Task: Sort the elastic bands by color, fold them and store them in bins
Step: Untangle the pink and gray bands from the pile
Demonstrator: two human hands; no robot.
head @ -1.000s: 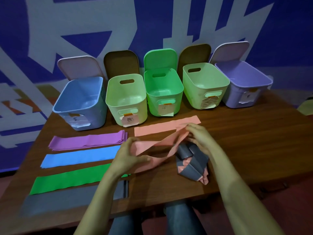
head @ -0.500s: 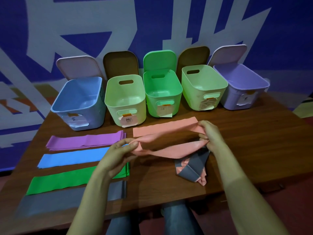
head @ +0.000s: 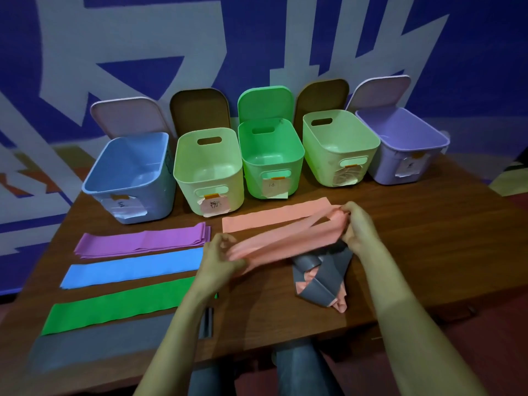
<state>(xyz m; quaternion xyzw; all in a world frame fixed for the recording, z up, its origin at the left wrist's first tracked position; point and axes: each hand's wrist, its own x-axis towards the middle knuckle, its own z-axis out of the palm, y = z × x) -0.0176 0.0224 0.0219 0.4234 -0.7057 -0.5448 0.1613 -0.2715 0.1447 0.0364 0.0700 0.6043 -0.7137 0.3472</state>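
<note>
Your left hand grips one end of twisted salmon-pink elastic band, right hand grips other end; tangled grey bands just beside right hand.

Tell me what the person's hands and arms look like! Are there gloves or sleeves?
No gloves. The left hand and right hand are bare, with no rings or watch that I can see. The left arm and right arm are bare too, with no sleeves in view. Lower down, blue-grey jeans cover the legs.
</note>
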